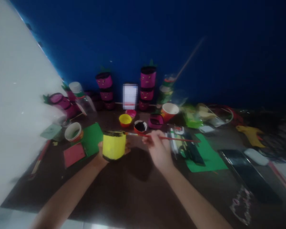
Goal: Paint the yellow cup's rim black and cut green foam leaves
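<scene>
My left hand [101, 149] grips a yellow painted cup [113, 145] from behind, its fingers partly hidden by it. Black paint runs along the cup's top rim and bottom edge. Between the fingers of my right hand [158, 148] is a thin red paintbrush [178, 139], held nearly level. Its tip reaches the black band at the cup's upper right. Just beyond my hands stand a small cup of black paint [140, 126], a cup of yellow paint [125, 119] and a pink paint cup [131, 113].
Pink stacked cups with faces [147, 79] stand along the blue wall, beside a bright phone screen [130, 96]. Left are a paper cup [73, 132] and green paper [92, 138]. On the right lie a dark phone [248, 175], a yellow glue gun [250, 135] and more green paper [209, 156].
</scene>
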Motion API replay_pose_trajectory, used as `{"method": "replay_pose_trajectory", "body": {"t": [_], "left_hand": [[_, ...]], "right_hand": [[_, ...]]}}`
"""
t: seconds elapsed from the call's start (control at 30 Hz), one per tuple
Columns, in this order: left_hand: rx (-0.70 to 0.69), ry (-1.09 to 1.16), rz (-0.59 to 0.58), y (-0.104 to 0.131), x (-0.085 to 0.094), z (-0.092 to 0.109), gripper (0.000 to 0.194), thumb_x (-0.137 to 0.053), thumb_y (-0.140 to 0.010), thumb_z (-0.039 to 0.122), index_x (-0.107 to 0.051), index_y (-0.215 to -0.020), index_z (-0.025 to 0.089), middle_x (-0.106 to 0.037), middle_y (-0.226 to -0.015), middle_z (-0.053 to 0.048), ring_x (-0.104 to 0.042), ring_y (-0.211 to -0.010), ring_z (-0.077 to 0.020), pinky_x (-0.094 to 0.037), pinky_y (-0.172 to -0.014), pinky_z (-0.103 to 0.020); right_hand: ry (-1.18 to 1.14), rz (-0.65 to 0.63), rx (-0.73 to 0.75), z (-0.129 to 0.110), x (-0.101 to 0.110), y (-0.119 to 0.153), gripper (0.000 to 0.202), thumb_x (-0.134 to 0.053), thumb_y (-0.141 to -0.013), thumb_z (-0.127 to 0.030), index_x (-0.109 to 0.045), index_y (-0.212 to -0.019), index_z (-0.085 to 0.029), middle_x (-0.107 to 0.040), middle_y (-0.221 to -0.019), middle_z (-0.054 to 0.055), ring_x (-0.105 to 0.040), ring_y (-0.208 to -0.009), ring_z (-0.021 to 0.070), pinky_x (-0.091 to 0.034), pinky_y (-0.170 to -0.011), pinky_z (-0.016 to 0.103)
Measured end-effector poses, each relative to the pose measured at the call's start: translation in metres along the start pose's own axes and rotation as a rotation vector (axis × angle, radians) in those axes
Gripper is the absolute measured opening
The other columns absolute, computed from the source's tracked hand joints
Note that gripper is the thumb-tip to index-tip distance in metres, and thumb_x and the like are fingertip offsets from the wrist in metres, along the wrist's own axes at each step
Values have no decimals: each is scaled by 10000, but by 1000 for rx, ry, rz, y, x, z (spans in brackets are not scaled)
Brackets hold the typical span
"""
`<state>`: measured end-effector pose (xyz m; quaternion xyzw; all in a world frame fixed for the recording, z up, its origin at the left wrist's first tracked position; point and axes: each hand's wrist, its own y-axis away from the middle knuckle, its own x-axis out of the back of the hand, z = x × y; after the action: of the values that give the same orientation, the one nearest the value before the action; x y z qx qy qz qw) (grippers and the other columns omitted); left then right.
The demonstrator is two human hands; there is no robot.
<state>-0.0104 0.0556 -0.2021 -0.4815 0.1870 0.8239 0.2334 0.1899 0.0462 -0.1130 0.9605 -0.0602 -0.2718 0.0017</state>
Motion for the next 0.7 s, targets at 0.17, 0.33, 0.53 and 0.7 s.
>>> {"method": "replay_pose_trajectory", "body": {"t": [0.17,0.33,0.53,0.7], "left_hand": [[8,-6,17,-1,-1,1,769,-574,-451,615,-605,-1039,120,-571,-1158,-181,-483,-1098,-369,-244,-992,-524],[13,5,15,-3,4,0,756,-606,-428,612,-614,-1015,135,-578,-1135,-175,-484,-1097,-373,-237,-988,-531],[32,40,-87,-4,8,-1,838,-623,-409,630,-593,-1079,127,-589,-1117,-162,-487,-1095,-365,-261,-987,-517],[77,67,-108,-2,10,-3,914,-600,-458,642,-523,-1184,93,-552,-1184,-181,-432,-1157,-366,-216,-1016,-511]], "right_hand": [[-26,1,2,1,3,-2,280,-695,-712,-362,-487,-632,-193,-597,-580,-52,-606,-543,89,-521,-568,219],[10,-43,0,-2,0,-1,252,-686,-718,-368,-523,-640,-192,-613,-597,-39,-604,-550,94,-519,-569,226],[9,-144,-50,-10,10,-7,202,-737,-663,-332,-594,-664,-189,-643,-699,-25,-616,-617,88,-525,-616,213],[34,-241,-104,-11,11,-8,164,-730,-672,-309,-617,-666,-191,-654,-703,-22,-625,-640,101,-542,-674,252]]}}
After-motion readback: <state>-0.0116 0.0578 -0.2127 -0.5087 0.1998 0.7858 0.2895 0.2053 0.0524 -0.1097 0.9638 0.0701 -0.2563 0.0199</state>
